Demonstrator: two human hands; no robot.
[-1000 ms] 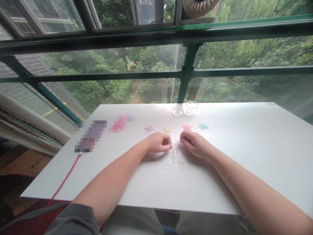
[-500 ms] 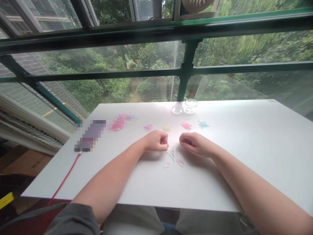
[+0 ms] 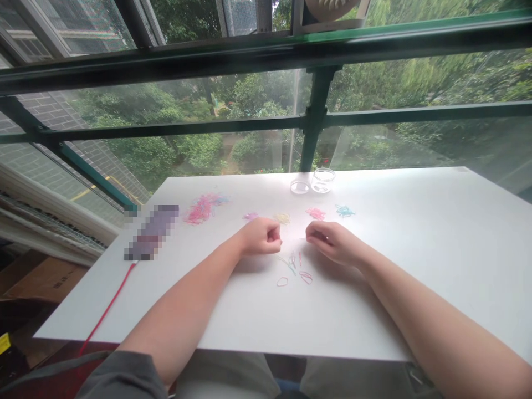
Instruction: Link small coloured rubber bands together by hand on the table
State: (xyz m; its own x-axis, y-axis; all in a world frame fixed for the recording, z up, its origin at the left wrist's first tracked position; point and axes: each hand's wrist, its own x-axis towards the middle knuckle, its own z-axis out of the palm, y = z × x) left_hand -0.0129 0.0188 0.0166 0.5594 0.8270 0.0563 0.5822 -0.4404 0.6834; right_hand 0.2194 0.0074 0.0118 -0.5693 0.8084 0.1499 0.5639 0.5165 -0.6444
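My left hand (image 3: 262,236) is closed just above the white table (image 3: 241,310), in front of the purple pile (image 3: 250,216) and the yellow pile (image 3: 282,218) of small bands. My right hand (image 3: 330,241) is closed too, nearest the pink pile (image 3: 316,213). A faint thin line shows between the two hands; what the fingers pinch is too small to make out. Below the hands lie a few loose bands, among them a pink loop (image 3: 306,277) and a pale red loop (image 3: 282,281). A blue pile (image 3: 345,210) sits behind my right hand.
A large mixed pile of bands (image 3: 203,208) lies at the back left, near a blurred-out object (image 3: 153,231) with a red cable (image 3: 108,305). A clear round jar (image 3: 323,180) and a clear lid (image 3: 300,187) stand at the table's back edge, by the window.
My left hand has moved slightly to the left, so the gap between my hands is a little wider. Both hands remain closed, and the loose bands lie as before.
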